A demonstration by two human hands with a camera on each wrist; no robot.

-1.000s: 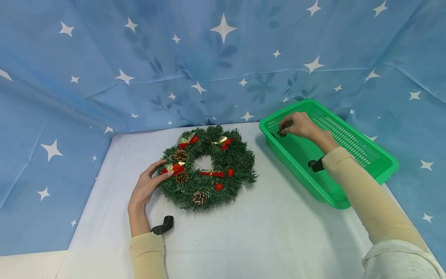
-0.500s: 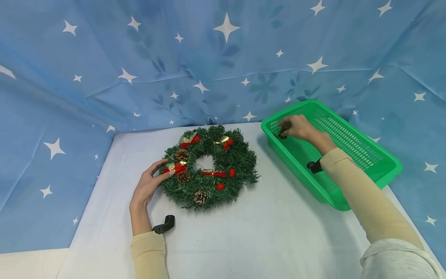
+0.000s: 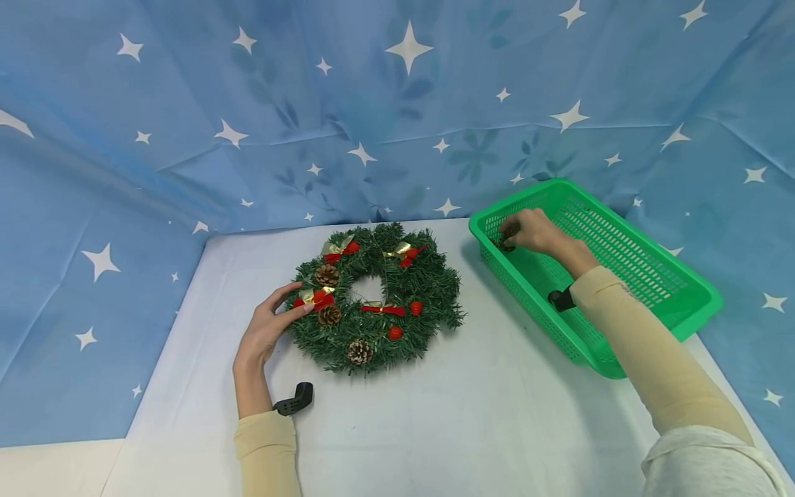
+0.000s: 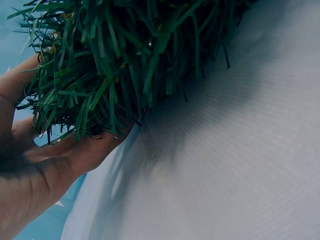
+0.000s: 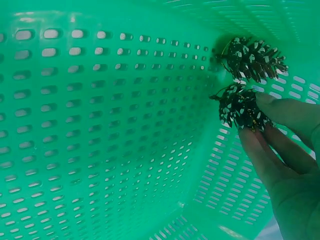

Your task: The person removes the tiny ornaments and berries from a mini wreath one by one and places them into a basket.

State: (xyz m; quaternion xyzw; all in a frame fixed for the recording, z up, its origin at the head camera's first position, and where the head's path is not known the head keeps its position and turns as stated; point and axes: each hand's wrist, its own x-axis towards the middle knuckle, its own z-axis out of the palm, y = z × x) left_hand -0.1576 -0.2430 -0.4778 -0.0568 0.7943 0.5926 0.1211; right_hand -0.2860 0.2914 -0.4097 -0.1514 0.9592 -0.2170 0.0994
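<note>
On the table lies a green wreath (image 3: 435, 290) with red-and-gold bows, red balls and several pine cones fixed on it. My left hand (image 3: 263, 331) grips its left edge, the thumb near a red bow (image 3: 319, 299); the left wrist view shows fingers (image 4: 95, 152) under the greenery. Inside the green basket (image 3: 621, 235), my right hand (image 3: 539, 231) pinches a white-tipped pine cone (image 5: 241, 107) between thumb and fingers. A second pine cone (image 5: 254, 59) is close beside it, in the same end of the basket.
The basket has perforated walls and stands at the right, its far end near the blue star-printed backdrop (image 3: 397, 138). A white cloth (image 3: 435, 428) covers the table. Each wrist wears a small black camera (image 3: 295, 400).
My right hand has sunk slightly lower into the basket with the pine cone. The left hand stays on the wreath. The head view has shifted a little.
</note>
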